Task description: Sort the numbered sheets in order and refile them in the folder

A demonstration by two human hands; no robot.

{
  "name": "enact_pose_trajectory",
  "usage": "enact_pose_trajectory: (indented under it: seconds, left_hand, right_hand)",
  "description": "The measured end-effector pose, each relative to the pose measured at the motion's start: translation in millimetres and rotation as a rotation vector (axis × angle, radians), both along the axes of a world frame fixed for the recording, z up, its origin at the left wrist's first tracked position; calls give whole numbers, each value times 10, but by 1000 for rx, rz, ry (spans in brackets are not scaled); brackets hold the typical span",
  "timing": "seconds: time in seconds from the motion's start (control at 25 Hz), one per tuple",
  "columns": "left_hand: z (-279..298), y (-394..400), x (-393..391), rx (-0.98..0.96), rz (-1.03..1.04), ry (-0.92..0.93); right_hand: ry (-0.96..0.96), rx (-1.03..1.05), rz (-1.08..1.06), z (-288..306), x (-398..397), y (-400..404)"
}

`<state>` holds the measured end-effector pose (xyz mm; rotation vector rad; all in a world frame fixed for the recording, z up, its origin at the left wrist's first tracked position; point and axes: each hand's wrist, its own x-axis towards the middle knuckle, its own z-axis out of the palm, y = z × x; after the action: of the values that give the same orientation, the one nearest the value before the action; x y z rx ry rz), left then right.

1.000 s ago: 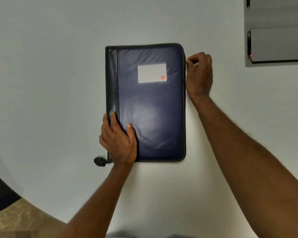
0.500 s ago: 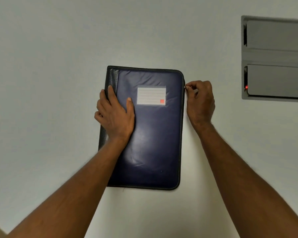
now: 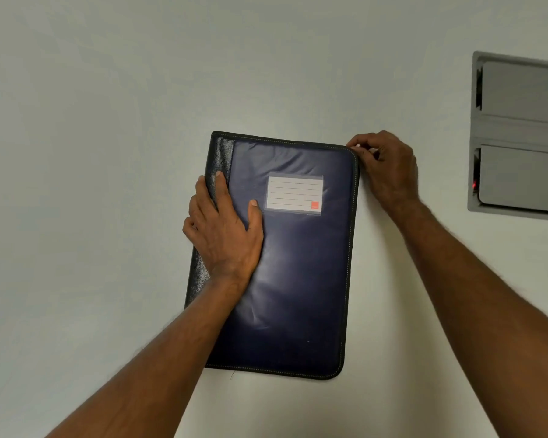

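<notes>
Under the flat fingers of the left hand [image 3: 223, 230] lies a closed dark-blue zip folder [image 3: 298, 279], resting on a pale table [image 3: 92, 184]. These fingers lie straight and slightly spread, pressing the cover near its black spine, with the thumb stretched toward a lined label pocket [image 3: 295, 193] just beyond the thumb tip. At the folder's far corner on the opening side, the right hand [image 3: 389, 172] curls its fingers, and thumb and forefinger pinch something small at the stitched edge, most likely the zip pull [image 3: 358, 149].

The step in hand appears to be unzipping or zipping the folder at that corner. To do it well, the left palm should keep steady pressure so the folder does not slide or twist, while the pinching fingers draw the pull smoothly along the curved corner, following the track rather than tugging outward.

The pull itself is almost wholly covered by the fingertips, so its shape cannot be made out. No numbered sheets are visible; whether they are inside the folder cannot be told. Beyond the right hand's knuckles, a grey recessed panel [image 3: 519, 137] with a small red light is cut off by the picture's edge.
</notes>
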<state>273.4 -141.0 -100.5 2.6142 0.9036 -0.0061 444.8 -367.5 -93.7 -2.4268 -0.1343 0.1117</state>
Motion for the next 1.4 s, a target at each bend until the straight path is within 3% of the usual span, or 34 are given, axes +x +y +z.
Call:
enact_pose_trajectory:
  seconds: [0.2,0.48,0.96,1.4]
  left_hand:
    - [-9,3,1,-24,5,-4]
    - [-24,3,16,-15,13,7]
    - [-64,-26,23,-11,-3,-2]
    - [-62,-33,40,-22,-17,46]
  right_hand:
    - [2,0,170,34,250,24]
    - [26,-77,410,61,476,738]
    - [14,-66,492,63,357,1850]
    - [-1,-106,399,120,167,1887]
